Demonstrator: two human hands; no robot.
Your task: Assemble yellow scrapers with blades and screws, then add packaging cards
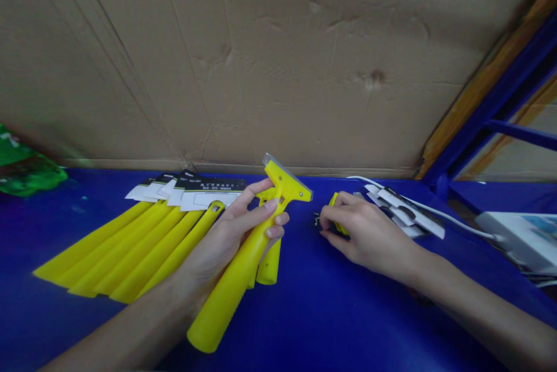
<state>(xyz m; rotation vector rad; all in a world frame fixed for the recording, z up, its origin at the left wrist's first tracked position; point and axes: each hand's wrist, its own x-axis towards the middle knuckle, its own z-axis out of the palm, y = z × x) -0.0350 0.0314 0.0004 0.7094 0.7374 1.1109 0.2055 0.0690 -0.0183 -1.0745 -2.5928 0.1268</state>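
Observation:
My left hand (226,227) is wrapped round the neck of a yellow scraper (230,291), its wide head tilted up and its thick handle pointing down toward me. A clear strip runs along the head's edge. Behind that hand, more yellow handle parts (270,262) lie partly hidden on the table. My right hand (363,227) is low over the table, fingertips pinched together. What they hold, if anything, is hidden. Small dark bits (316,219) lie by these fingertips, and a yellow piece (334,201) shows partly behind the fingers.
On the blue table (313,314), several yellow scrapers (130,253) with black-and-white cards (213,193) lie fanned at left. White and black pieces (407,212) lie at right, near a white cable (435,215) and white box (520,238). Cardboard (278,70) stands behind; a green bag (26,166) sits far left.

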